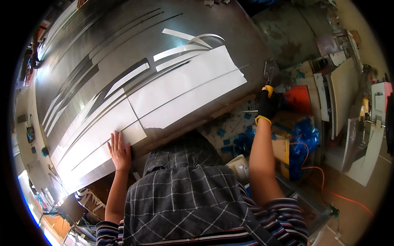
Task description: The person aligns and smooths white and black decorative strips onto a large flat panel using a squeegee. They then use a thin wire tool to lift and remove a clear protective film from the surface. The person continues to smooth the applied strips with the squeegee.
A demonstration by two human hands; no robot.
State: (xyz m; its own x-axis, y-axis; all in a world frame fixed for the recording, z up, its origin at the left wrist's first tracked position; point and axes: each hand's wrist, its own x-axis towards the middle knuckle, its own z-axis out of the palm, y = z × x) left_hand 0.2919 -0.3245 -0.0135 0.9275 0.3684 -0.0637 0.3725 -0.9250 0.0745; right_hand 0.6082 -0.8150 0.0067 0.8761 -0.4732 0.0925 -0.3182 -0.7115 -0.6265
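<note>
A large shiny metal sheet lies on a work table, partly covered by white film cut into long strips. My left hand rests flat, fingers together, on the white film at the sheet's near edge. My right hand, in a black glove with yellow trim, grips a dark bladed tool just off the sheet's right corner. Several peeled white strips curl on the far part of the sheet.
Cardboard boxes and blue plastic bags crowd the floor on the right, with an orange cable. White panels lean at the far right. A red box sits beside my gloved hand.
</note>
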